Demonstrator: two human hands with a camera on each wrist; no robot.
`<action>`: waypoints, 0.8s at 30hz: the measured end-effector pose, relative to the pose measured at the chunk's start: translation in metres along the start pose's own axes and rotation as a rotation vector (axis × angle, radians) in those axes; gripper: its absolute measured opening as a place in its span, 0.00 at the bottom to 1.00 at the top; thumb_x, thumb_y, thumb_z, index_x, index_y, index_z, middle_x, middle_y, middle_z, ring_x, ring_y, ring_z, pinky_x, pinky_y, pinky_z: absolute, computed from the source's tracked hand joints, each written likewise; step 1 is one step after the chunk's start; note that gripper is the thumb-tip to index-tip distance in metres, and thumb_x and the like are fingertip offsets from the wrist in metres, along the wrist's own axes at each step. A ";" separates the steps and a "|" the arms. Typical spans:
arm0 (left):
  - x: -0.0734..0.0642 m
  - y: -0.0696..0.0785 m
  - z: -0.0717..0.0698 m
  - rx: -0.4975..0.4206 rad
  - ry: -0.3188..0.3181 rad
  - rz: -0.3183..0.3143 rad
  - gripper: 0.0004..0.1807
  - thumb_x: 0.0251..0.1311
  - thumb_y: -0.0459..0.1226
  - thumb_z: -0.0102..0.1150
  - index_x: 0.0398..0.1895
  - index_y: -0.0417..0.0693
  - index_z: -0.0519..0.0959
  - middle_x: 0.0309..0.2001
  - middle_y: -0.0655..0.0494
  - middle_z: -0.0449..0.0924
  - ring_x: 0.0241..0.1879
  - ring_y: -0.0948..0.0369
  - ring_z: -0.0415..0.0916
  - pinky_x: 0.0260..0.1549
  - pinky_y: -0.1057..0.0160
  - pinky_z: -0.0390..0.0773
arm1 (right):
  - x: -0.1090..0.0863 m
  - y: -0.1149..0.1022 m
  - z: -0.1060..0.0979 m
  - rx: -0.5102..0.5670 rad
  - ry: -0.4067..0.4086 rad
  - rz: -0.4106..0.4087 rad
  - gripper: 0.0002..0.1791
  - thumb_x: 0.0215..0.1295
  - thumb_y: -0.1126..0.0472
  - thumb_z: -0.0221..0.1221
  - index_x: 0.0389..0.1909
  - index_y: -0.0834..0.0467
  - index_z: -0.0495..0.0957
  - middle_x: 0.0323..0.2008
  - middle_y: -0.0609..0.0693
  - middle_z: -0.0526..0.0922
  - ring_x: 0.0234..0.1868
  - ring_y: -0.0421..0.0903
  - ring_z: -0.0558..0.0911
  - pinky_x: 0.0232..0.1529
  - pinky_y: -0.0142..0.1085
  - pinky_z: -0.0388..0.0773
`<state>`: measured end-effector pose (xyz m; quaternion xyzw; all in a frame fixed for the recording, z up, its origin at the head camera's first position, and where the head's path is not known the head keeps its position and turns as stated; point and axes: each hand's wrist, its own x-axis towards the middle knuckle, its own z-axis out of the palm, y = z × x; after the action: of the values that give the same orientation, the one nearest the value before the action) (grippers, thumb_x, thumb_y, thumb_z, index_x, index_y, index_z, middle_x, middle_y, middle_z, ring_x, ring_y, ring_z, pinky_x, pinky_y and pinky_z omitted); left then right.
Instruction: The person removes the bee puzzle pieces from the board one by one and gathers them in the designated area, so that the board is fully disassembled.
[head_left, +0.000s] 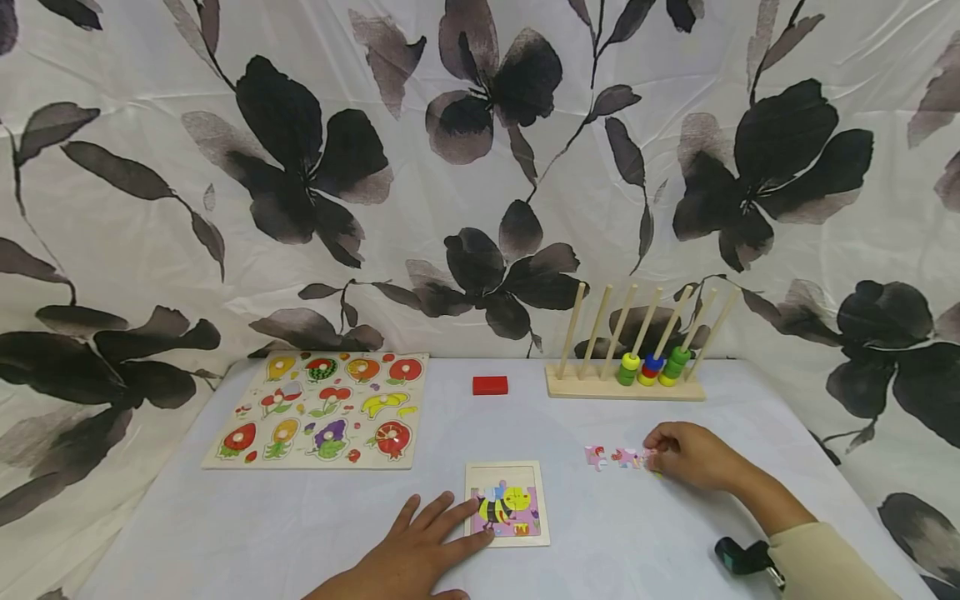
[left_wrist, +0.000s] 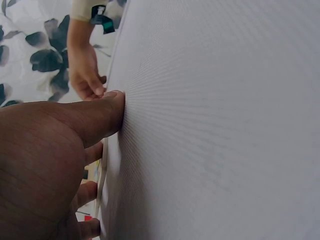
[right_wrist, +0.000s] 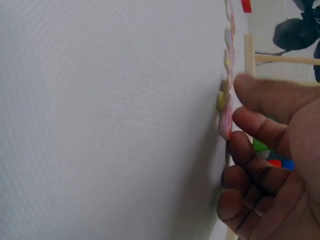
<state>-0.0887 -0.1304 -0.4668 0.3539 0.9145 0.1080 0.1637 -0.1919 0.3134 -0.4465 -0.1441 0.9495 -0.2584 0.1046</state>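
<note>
My left hand (head_left: pixel 420 546) lies with its fingers spread, fingertips resting on the left side of a small wooden puzzle frame (head_left: pixel 544 517). A bee picture (head_left: pixel 514 500) made of joined pieces sits inside that frame. Off to the right, my right hand (head_left: pixel 693 457) has its fingers bent over the right end of a row of loose pink puzzle pieces (head_left: pixel 626 457). In the right wrist view its thumb and fingertips are at a puzzle piece (right_wrist: pixel 226 117) with a yellow edge, low against the cloth. The left wrist view shows the left thumb (left_wrist: pixel 112 107) touching the white cloth.
A fruit puzzle board (head_left: pixel 315 410) lies at the back left. Beside it is a red block (head_left: pixel 490 385). A wooden peg stand (head_left: pixel 622 389) with coloured rings stands at the back right. A black object (head_left: pixel 742 557) lies near the right sleeve (head_left: pixel 821 562).
</note>
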 end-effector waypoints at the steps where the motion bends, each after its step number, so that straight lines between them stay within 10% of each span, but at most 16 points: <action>1: 0.000 0.000 0.000 0.002 0.001 0.000 0.39 0.64 0.67 0.55 0.78 0.78 0.62 0.80 0.62 0.51 0.76 0.46 0.52 0.65 0.27 0.56 | 0.000 0.000 0.000 0.000 -0.007 -0.005 0.11 0.62 0.58 0.72 0.41 0.56 0.82 0.34 0.43 0.79 0.38 0.45 0.75 0.44 0.45 0.75; 24: 0.000 0.002 -0.001 -0.031 -0.015 -0.023 0.38 0.63 0.65 0.57 0.77 0.79 0.62 0.80 0.64 0.51 0.76 0.47 0.51 0.66 0.27 0.54 | -0.005 0.000 -0.002 -0.077 0.024 -0.052 0.13 0.58 0.58 0.73 0.42 0.57 0.83 0.37 0.44 0.80 0.41 0.48 0.76 0.48 0.51 0.76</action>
<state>-0.0878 -0.1295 -0.4651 0.3414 0.9155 0.1176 0.1774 -0.1881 0.3156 -0.4442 -0.1695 0.9558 -0.2261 0.0808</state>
